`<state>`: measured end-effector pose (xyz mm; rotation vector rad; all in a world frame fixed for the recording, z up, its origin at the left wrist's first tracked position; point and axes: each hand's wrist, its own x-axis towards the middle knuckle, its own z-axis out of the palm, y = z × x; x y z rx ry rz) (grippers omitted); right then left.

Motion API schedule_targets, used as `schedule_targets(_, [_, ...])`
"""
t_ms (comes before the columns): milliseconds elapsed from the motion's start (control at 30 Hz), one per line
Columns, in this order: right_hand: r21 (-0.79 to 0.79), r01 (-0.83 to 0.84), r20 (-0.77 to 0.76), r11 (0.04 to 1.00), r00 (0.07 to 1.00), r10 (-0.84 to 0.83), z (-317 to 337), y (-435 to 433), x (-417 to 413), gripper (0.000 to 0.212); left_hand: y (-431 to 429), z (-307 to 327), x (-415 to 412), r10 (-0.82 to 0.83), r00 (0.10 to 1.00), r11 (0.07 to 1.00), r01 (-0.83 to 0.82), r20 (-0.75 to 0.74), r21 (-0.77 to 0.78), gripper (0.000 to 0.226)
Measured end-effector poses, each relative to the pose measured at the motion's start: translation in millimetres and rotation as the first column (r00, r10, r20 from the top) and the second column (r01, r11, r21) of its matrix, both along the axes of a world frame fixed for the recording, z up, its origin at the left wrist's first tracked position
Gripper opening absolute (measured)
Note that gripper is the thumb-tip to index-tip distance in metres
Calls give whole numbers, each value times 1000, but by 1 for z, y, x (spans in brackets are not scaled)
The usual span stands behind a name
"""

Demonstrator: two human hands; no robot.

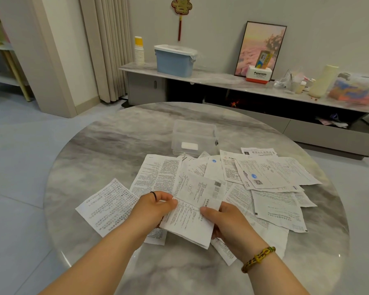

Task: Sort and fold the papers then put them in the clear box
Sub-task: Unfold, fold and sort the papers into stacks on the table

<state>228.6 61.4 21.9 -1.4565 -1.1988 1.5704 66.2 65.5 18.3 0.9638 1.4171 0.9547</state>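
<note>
Several printed white papers [271,177] lie spread and overlapping across the round marble table [115,141]. I hold one creased sheet [192,211] just above the pile. My left hand [156,206] pinches its left edge and my right hand [224,222] grips its right edge, thumb on top. The sheet is bent along a crease between my hands. The clear box [194,136] stands open beyond the papers at the table's middle, with one small white folded piece [189,145] on its bottom.
A separate sheet [107,206] lies to the left of my left hand. Behind the table runs a low sideboard [211,78] with a blue lidded bin [175,60], paper cups, a framed picture and clutter. Curtains hang at the back left.
</note>
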Motion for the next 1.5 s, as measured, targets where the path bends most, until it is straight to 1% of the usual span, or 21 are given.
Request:
schedule_targets(67, [5, -8, 26, 1000, 1000, 7, 0, 0, 0, 15, -1, 1, 0, -9, 1000, 1000, 9, 11, -4, 10])
schedule_targets(200, [10, -19, 14, 1000, 1000, 19, 0, -1, -1, 17, -1, 1, -3, 5, 999, 1000, -5, 36, -11, 11])
schedule_targets(367, [4, 44, -15, 999, 999, -44, -2, 2, 0, 19, 0, 1, -5, 12, 999, 1000, -10, 51, -24, 11])
schedule_targets(433, [-3, 76, -34, 997, 997, -76, -2, 3, -1, 18, -1, 0, -6, -12, 998, 998, 15, 60, -53, 8])
schedule_targets(533, [7, 122, -61, 992, 991, -122, -3, 4, -1, 19, -2, 0, -9, -91, 993, 989, 98, 70, -106, 5])
schedule_targets(633, [2, 143, -98, 990, 985, -142, -4, 5, -4, 18, -5, 2, -13, -175, 982, 973, 184, 75, -137, 9])
schedule_targets(733, [-16, 107, -77, 994, 991, -108, -2, 4, -7, 11, -4, 3, -20, -166, 986, 977, 168, 24, -130, 14])
schedule_targets(767, [-19, 89, -59, 996, 994, -90, -2, 4, -7, 12, -4, 2, -23, -160, 987, 980, 158, -11, -121, 15])
schedule_targets(867, [-28, 59, 23, 998, 998, -58, -3, 9, -14, 28, -4, 2, -32, -144, 982, 988, 136, -119, -77, 18])
schedule_targets(933, [-27, 48, 74, 998, 996, -46, -3, 18, -24, 31, -3, 2, -38, -96, 981, 995, 90, -168, -42, 22])
schedule_targets(1000, [-30, 62, 81, 998, 995, -59, -2, 32, -36, 31, 0, 2, -50, -29, 967, 1000, 30, -253, 2, 23])
schedule_targets(1033, [-37, 76, 73, 996, 995, -73, -1, 40, -42, 32, 2, 0, -58, 6, 942, 1000, 4, -336, 29, 22])
schedule_targets(1067, [-44, 87, 61, 995, 995, -84, -1, 48, -49, 34, 4, -3, -68, 37, 897, 999, -18, -440, 47, 23])
schedule_targets(1133, [-55, 97, 31, 994, 995, -95, -1, 65, -64, 34, 6, -10, -90, 78, 768, 997, -58, -635, 53, 29])
schedule_targets(1200, [-66, 89, 13, 994, 996, -89, -2, 80, -81, 35, 9, -18, -112, 88, 658, 996, -83, -748, 44, 36])
schedule_targets(1267, [-68, 66, 24, 995, 998, -65, -4, 94, -98, 34, 9, -23, -127, 40, 597, 997, -81, -801, -10, 48])
schedule_targets(1333, [-66, 41, 22, 997, 999, -40, -5, 106, -115, 34, 9, -27, -133, -53, 518, 995, -43, -854, -88, 59])
schedule_targets(1400, [-74, 10, 28, 997, 1000, -8, -7, 119, -135, 33, 9, -32, -135, -128, 437, 990, 2, -890, -142, 63])
schedule_targets(1433, [-74, -4, 38, 997, 999, 6, -9, 125, -143, 33, 9, -34, -135, -144, 415, 988, 19, -899, -150, 63])
schedule_targets(1500, [-76, -25, 44, 997, 999, 28, -13, 136, -161, 31, 11, -36, -138, -148, 401, 989, 37, -904, -145, 65])
